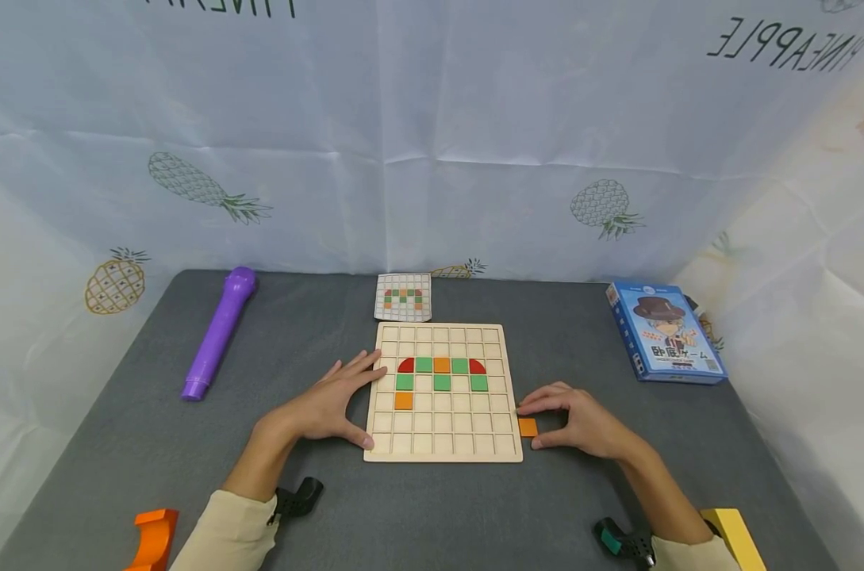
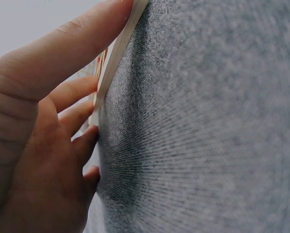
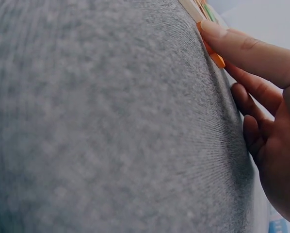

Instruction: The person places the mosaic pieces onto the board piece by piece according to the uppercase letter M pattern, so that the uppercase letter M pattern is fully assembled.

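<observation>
A pale wooden grid board [image 1: 446,442] lies in front of me, with red quarter-rounds and green and orange squares set in several of its cells. My left hand [image 1: 324,404] rests spread along the board's left edge, thumb at the near corner and fingertips on the upper side. Just off the right edge, my right hand [image 1: 581,420] pinches an orange square tile [image 1: 528,428] between thumb and fingers, low by the table. In the right wrist view, part of that tile [image 3: 217,60] shows under the thumb. Behind the board lies a small pattern card [image 1: 403,312] with a similar coloured arrangement.
A purple microphone-shaped object [image 1: 217,337] lies at the left. On the right sits a blue game box [image 1: 667,333]. An orange curved piece [image 1: 156,539] is at the near left, and a yellow block [image 1: 737,539] is beside the right sleeve. Pineapple-print cloth [image 1: 432,119] hangs behind the table.
</observation>
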`<state>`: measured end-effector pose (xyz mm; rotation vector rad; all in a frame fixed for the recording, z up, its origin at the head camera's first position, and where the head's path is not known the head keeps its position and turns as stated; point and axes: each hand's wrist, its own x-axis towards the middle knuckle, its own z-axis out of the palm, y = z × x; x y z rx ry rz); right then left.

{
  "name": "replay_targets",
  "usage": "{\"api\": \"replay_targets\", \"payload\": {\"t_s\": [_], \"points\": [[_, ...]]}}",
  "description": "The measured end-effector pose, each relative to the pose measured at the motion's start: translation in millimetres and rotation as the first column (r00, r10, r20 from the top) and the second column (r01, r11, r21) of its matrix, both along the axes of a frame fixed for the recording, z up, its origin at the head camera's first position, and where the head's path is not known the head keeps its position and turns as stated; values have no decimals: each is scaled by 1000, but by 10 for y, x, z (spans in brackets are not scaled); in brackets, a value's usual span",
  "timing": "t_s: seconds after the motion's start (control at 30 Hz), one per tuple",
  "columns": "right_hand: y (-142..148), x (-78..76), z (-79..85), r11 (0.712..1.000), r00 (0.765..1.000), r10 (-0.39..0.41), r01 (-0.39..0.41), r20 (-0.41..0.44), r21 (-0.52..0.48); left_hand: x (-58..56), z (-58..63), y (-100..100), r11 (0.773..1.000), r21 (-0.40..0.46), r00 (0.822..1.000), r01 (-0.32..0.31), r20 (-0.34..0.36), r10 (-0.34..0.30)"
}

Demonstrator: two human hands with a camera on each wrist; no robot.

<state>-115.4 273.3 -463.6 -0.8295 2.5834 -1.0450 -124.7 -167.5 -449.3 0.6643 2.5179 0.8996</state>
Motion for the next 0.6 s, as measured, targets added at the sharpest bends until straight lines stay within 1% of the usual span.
{"api": "replay_targets", "payload": {"t_s": [0.2, 0.6], "points": [[-4, -11, -30, 999, 999, 38, -38, -25, -18, 2, -6, -10, 1000, 1, 1000, 1, 3, -1], [-15, -29, -42, 998, 999, 48, -48, 1, -36, -7, -31, -9, 1000, -4, 1000, 4, -5, -4]]}}
